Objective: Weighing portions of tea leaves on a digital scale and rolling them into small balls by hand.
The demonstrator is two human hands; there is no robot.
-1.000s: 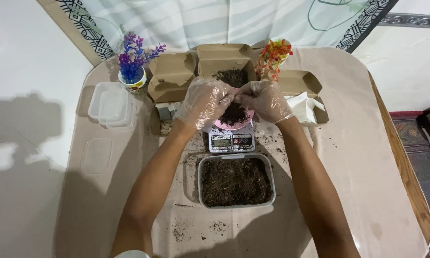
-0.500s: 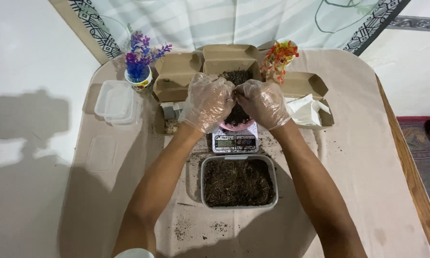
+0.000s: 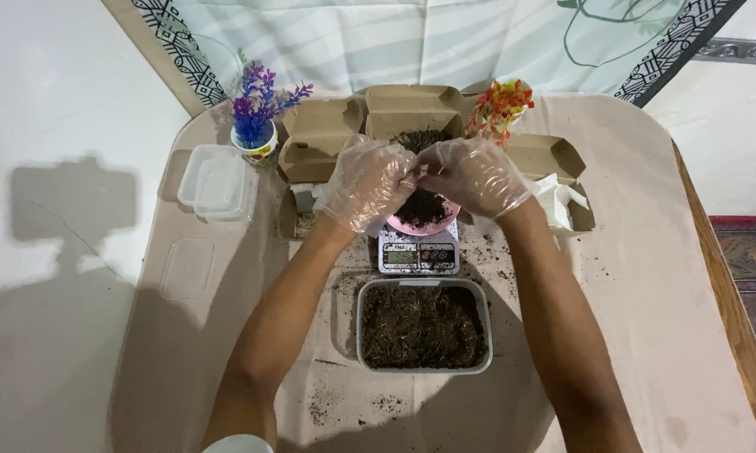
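Over the small scale (image 3: 418,252) at the middle of the table (image 3: 646,277), we are working both gloved hands above a pink dish (image 3: 424,220) heaped with dark soil (image 3: 420,205). Our left hand (image 3: 365,184) and right hand (image 3: 474,174) are meeting fingertip to fingertip, fingers curled narrow and pinched; they are probably crumbling a little soil onto the heap, though what sits between the fingers is too small to tell.

Progress, as we are judging it: the dish is already carrying a fair mound and is sitting on the scale, so weighing is under way. The grey tray (image 3: 424,325) just in front of the scale is holding plenty of soil, so the stock is far from used up. One cardboard box (image 3: 416,126) behind the dish is showing soil inside; the boxes beside it are looking unfilled. Clear plastic tubs (image 3: 217,180) are waiting, stacked, at the left. Crumbs are lying scattered around the tray.
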